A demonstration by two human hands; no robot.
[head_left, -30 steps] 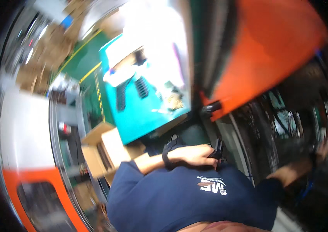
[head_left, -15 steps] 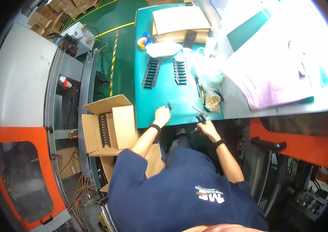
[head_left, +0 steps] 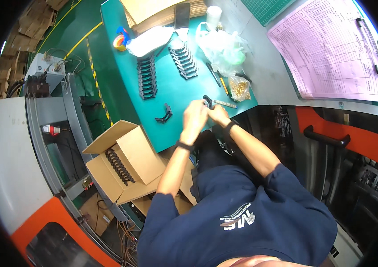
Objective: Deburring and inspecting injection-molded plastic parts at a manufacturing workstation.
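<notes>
Both my hands meet above the near edge of the green-topped table. My left hand (head_left: 195, 117) is closed, its fingertips at a small curved black piece (head_left: 207, 100). Right beside it, my right hand (head_left: 219, 116) is closed at the same piece; fingers hide most of it. A loose black bracket-shaped part (head_left: 165, 114) lies on the table, left of my hands. Farther back are two rows of similar black parts, a left row (head_left: 147, 78) and a right row (head_left: 183, 61). A slim silvery strip (head_left: 225, 103) lies just beyond my right hand.
An open cardboard box (head_left: 142, 155) holding a row of black parts (head_left: 119, 165) stands at the table's left. A bag of small brass-coloured pieces (head_left: 239, 88), pens (head_left: 222, 83), a plastic bag (head_left: 224, 49), tape (head_left: 120, 42) and stacked cardboard (head_left: 162, 13) occupy the table.
My view has turned. My hands, apart before, have come together over the table edge. The black part that was at my left hand now lies loose on the table.
</notes>
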